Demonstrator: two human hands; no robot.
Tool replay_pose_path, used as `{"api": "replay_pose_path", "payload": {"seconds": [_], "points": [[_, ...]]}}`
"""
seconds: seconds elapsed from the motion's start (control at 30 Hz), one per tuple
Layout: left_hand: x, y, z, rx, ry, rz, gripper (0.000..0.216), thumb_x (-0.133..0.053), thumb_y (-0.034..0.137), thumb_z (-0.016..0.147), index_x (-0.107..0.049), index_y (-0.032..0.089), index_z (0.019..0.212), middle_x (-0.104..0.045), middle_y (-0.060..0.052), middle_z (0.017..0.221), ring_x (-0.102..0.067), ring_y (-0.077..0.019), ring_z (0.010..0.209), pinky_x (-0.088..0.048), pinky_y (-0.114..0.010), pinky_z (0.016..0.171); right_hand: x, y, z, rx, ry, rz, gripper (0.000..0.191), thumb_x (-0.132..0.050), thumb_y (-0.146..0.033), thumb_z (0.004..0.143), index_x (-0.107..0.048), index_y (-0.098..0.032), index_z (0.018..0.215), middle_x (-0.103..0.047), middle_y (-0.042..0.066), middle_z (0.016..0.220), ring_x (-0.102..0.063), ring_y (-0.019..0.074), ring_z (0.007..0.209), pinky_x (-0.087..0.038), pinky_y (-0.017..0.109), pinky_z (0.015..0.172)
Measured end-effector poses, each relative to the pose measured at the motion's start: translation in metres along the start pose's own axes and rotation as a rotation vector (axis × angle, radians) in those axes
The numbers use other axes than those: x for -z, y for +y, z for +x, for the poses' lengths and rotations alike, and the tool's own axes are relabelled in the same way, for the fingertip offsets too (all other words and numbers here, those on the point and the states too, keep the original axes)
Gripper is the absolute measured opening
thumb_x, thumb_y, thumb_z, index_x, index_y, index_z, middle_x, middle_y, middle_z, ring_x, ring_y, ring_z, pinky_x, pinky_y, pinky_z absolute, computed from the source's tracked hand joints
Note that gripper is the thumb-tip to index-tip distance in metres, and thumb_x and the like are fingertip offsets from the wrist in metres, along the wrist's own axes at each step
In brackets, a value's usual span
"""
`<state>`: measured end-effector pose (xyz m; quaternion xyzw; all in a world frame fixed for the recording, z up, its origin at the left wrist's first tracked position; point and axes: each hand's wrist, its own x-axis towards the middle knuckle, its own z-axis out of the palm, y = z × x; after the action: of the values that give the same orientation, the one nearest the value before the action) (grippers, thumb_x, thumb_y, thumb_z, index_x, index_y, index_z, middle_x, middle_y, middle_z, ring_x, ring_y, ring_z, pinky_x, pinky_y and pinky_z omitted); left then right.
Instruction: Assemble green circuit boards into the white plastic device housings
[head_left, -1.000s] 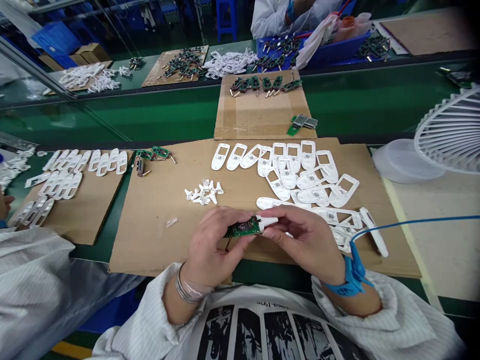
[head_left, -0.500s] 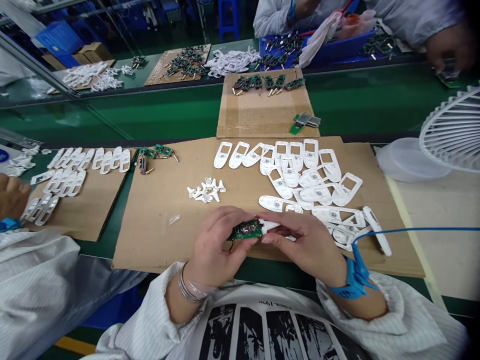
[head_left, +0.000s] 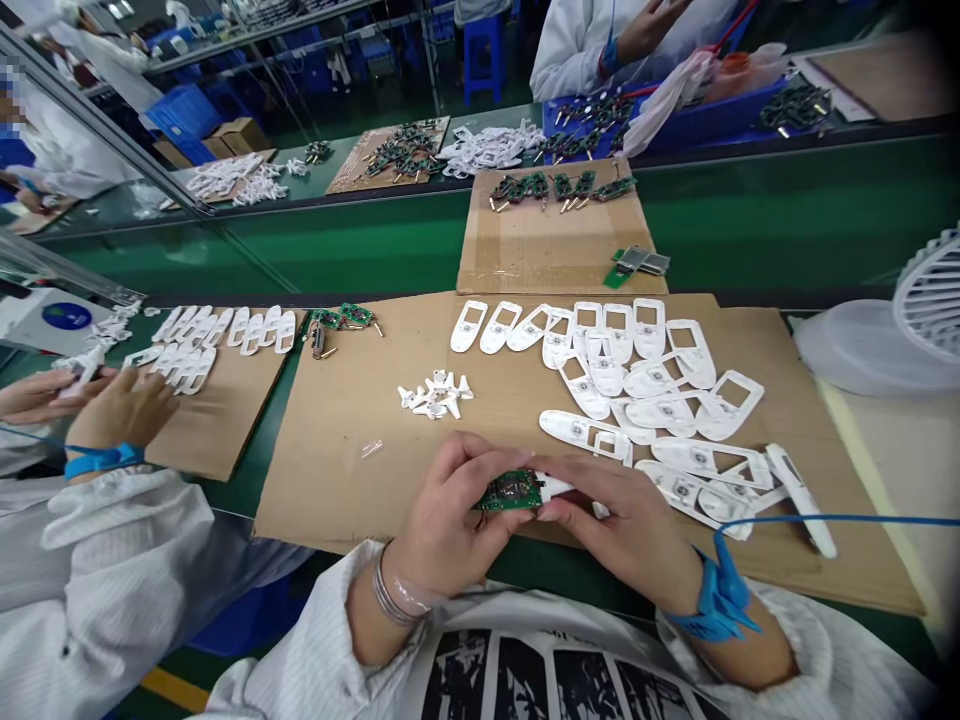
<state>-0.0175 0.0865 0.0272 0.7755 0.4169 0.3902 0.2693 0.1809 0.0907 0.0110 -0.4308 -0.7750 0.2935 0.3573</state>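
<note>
Here, the left hand (head_left: 454, 520) pinched the board (head_left: 512, 491) by its edges, near the cardboard (head_left: 322, 455); the right hand (head_left: 628, 525) gripped its white tip (head_left: 553, 487). Probably it was light and stiff, but fragile: edges seemed the safest hold.

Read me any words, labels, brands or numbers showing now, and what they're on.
No text reads clearly.
White box, blue oval mark: too small and blurred.
Printed shirt, lettering above the pictures: blurred, unreadable.
Held circuit board: any marking too small to read.
</note>
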Motion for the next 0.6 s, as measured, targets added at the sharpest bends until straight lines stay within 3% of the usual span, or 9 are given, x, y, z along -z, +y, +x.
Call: {"api": "replay_pose_path", "payload": {"seconds": [0.2, 0.37, 0.43, 0.5, 0.57, 0.6], "points": [[-0.005, 0.005, 0.01, 0.025, -0.045, -0.055, 0.046, -0.07, 0.021, 0.081, -0.054, 0.025, 0.125, -0.056, -0.006, 0.097, -0.055, -0.0185, 0.091, -0.053, -0.032, 0.079, 0.004, 0.004, -0.006, 0.045, 0.05, -0.051, 0.025, -0.052, -0.026, 0.093, -0.062, -0.02, 0.114, -0.073, 0.009, 0.103, -0.07, 0.0179, 0.087, -0.059, 0.025, 0.07], [0.023, 0.005, 0.053, -0.161, -0.259, -0.14, 0.08, -0.071, 0.054, 0.074, -0.038, 0.023, 0.139, -0.053, -0.014, 0.126, -0.052, -0.0264, 0.116, -0.048, -0.04, 0.097, 0.023, 0.009, -0.016, 0.005, 0.172, -0.012, 0.023, -0.057, -0.026, 0.09, -0.063, -0.023, 0.113, -0.073, 0.007, 0.1, -0.072, 0.0178, 0.081, -0.059, 0.024, 0.063], [0.035, -0.009, 0.082, -0.057, -0.188, -0.058, 0.053, -0.051, 0.045, 0.092, -0.039, 0.019, 0.137, -0.055, -0.014, 0.124, -0.056, -0.0225, 0.112, -0.05, -0.036, 0.092, 0.033, 0.011, -0.017, -0.043, 0.204, 0.034, 0.024, -0.058, -0.024, 0.09, -0.062, -0.025, 0.114, -0.072, 0.006, 0.099, -0.071, 0.0156, 0.068, -0.059, 0.024, 0.059], [0.039, -0.031, 0.114, 0.169, -0.135, 0.242, 0.037, -0.043, 0.033, 0.096, -0.048, 0.012, 0.126, -0.062, -0.014, 0.112, -0.06, -0.0202, 0.099, -0.051, -0.033, 0.085, 0.041, 0.013, -0.018, -0.077, 0.227, 0.053, 0.025, -0.057, -0.021, 0.09, -0.062, -0.027, 0.114, -0.072, 0.005, 0.098, -0.071, 0.0157, 0.064, -0.06, 0.026, 0.059], [0.038, -0.053, 0.142, 0.33, -0.232, 0.649, 0.032, -0.044, 0.031, 0.095, -0.054, 0.01, 0.116, -0.064, -0.015, 0.108, -0.061, -0.0229, 0.098, -0.047, -0.035, 0.087, 0.046, 0.014, -0.018, -0.083, 0.251, 0.036, 0.025, -0.058, -0.022, 0.089, -0.063, -0.028, 0.113, -0.072, 0.005, 0.098, -0.072, 0.0189, 0.072, -0.061, 0.029, 0.061], [0.036, -0.062, 0.153, 0.369, -0.261, 0.695, 0.031, -0.049, 0.031, 0.091, -0.056, 0.008, 0.11, -0.065, -0.017, 0.105, -0.062, -0.0255, 0.096, -0.047, -0.036, 0.085, 0.047, 0.014, -0.018, -0.077, 0.254, 0.021, 0.025, -0.059, -0.022, 0.089, -0.064, -0.028, 0.113, -0.072, 0.006, 0.099, -0.073, 0.0205, 0.076, -0.061, 0.029, 0.063]]}}
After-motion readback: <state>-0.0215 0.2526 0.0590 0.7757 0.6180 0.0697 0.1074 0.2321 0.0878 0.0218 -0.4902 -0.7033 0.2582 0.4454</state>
